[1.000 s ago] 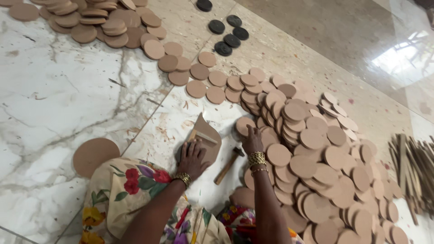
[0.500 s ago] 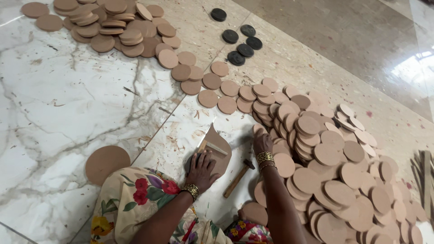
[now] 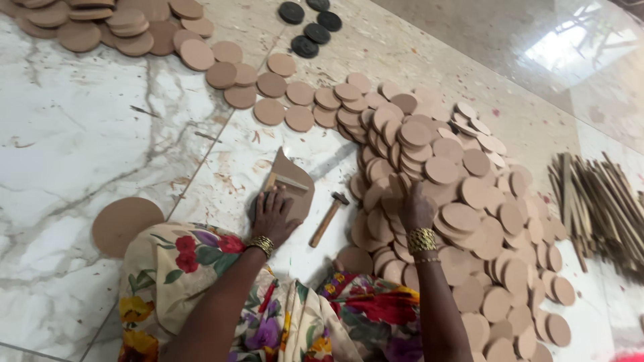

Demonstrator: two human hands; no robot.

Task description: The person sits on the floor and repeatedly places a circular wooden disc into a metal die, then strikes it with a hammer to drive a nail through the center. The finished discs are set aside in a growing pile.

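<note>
Here, right hand [image 3: 414, 204] touches disc pile [image 3: 469, 201].

Craft workshop floor: heaped wooden discs [image 3: 456, 194], stick bundle [image 3: 597, 201], hammer [image 3: 329, 218].

The glossy white marble floor [image 3: 87, 127] with grey veins mirrors window light. The round brown fibreboard discs [image 3: 463, 194] look matt, smooth and dusty, as does the brown curved board piece [image 3: 295, 184]. The small hammer [image 3: 329, 218] has a wooden handle and a dark metal head. The thin wooden sticks [image 3: 597, 201] are rough. The floral cloth garment [image 3: 194, 281] is soft; the gold bangles [image 3: 421, 239] gleam.
</note>
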